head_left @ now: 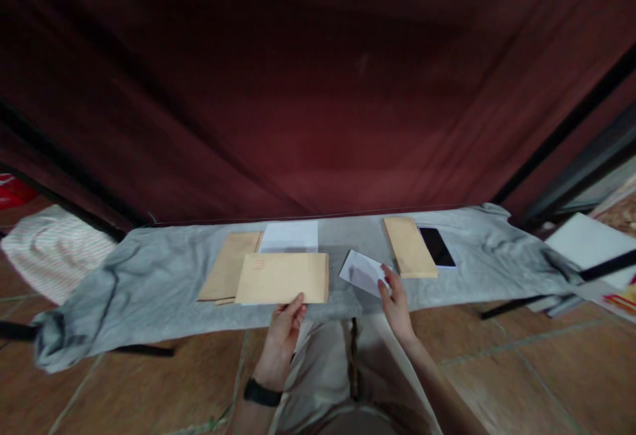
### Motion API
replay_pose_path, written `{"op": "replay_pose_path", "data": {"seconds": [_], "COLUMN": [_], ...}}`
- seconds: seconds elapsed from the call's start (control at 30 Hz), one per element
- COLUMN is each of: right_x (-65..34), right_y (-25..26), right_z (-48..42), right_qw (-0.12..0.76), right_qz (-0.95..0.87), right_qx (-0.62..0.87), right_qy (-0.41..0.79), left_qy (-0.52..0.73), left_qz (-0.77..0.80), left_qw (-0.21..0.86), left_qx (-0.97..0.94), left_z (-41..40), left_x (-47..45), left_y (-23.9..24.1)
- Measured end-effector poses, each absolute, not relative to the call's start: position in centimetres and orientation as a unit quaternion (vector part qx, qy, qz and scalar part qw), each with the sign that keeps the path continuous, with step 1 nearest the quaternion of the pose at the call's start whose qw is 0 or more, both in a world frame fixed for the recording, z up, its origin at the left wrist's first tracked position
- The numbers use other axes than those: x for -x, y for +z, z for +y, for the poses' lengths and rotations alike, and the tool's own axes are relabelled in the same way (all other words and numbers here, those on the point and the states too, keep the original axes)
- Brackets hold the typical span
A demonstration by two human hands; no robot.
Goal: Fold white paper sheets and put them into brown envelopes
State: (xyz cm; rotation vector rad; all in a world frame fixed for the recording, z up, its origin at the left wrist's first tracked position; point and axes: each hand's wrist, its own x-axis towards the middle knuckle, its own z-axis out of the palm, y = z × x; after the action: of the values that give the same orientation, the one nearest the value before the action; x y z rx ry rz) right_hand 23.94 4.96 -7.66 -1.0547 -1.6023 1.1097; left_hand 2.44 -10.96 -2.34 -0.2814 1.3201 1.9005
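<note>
My left hand (284,330) pinches the near edge of a tan envelope (283,278) lying flat on the grey cloth (149,276). My right hand (396,302) grips the near corner of a folded white paper (362,271) to the right of that envelope. Another tan envelope (226,266) lies partly under the first one at its left. A white sheet (289,236) sits behind them.
A third tan envelope (409,247) and a dark phone (436,247) lie at the right of the cloth. A dark red curtain (318,91) hangs behind. Striped fabric (54,246) lies on the tiled floor at left; white boards (586,243) at right.
</note>
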Motion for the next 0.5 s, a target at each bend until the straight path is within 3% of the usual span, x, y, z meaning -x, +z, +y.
{"op": "replay_pose_path", "data": {"seconds": [0.17,0.5], "right_x": [-20.6,-20.4], "right_y": [-5.9,-4.0], "right_z": [1.3,0.5], "right_qw": [0.356,0.271], "right_qz": [-0.481,-0.425], "right_qx": [0.393,0.333], "right_qy": [0.698,0.797], "left_qy": [0.723,0.725], "left_qz": [0.528,0.491], "left_qw": [0.437,0.475], "left_qx": [0.082,0.086], "left_z": [-10.0,-10.9], "left_x": [-5.7,-6.9], "left_y": [-4.6,-6.1]}}
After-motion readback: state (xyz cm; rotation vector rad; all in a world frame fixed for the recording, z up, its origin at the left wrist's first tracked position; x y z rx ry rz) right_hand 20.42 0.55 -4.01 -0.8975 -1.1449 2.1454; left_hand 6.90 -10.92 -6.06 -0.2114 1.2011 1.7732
